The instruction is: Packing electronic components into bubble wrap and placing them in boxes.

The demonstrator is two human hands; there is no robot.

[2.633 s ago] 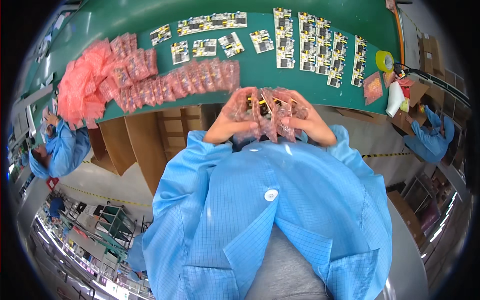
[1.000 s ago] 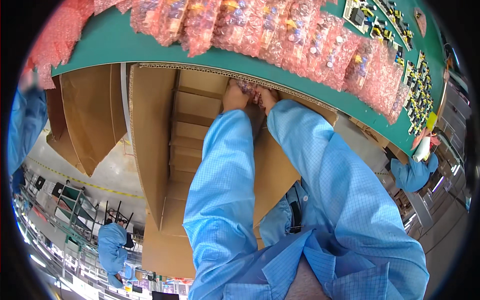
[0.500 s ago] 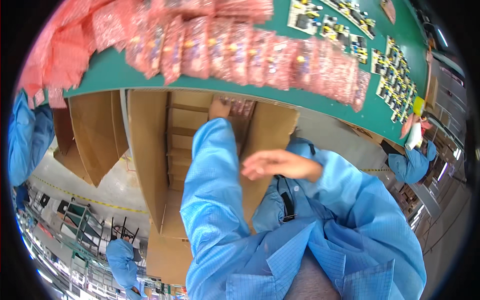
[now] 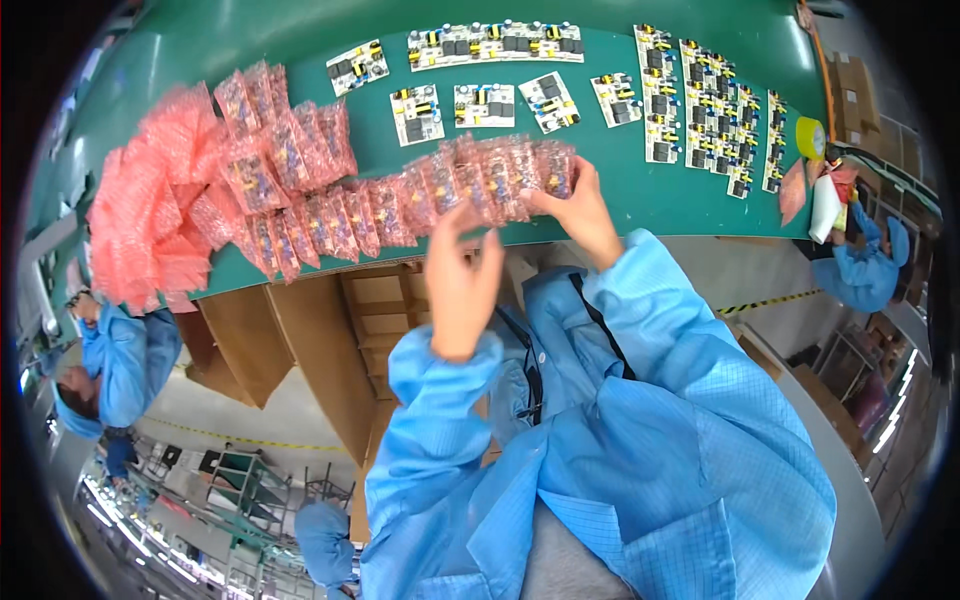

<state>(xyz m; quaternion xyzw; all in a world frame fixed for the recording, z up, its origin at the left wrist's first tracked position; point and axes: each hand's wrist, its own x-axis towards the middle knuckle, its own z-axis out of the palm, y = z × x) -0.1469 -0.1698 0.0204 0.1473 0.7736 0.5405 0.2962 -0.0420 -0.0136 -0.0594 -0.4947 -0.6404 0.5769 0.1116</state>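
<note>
Along the near edge of the table runs a row of circuit boards in pink bubble bags [image 4: 470, 185], standing closely side by side. At its right end, my right hand [image 4: 585, 215] has thumb and fingers around a bagged circuit board [image 4: 556, 168]. My left hand [image 4: 463, 285] is raised just in front of the row's middle, thumb and fingers apart, with nothing seen in it. Under the table edge, partly hidden by my left arm, stands an open cardboard box [image 4: 325, 345] with cardboard dividers.
Bare circuit boards [image 4: 495, 45] lie across the back and right of the green table [image 4: 640, 205]. Pink bubble bags [image 4: 150, 210] are heaped at the left, beside more bagged boards [image 4: 285, 150]. Yellow tape [image 4: 810, 138] stands at the right edge. A co-worker [image 4: 125, 360] is at the left.
My left hand has come up out of the cardboard box to the row. My right hand has moved from above my lap to the row's right end. The view has shifted to show more table.
</note>
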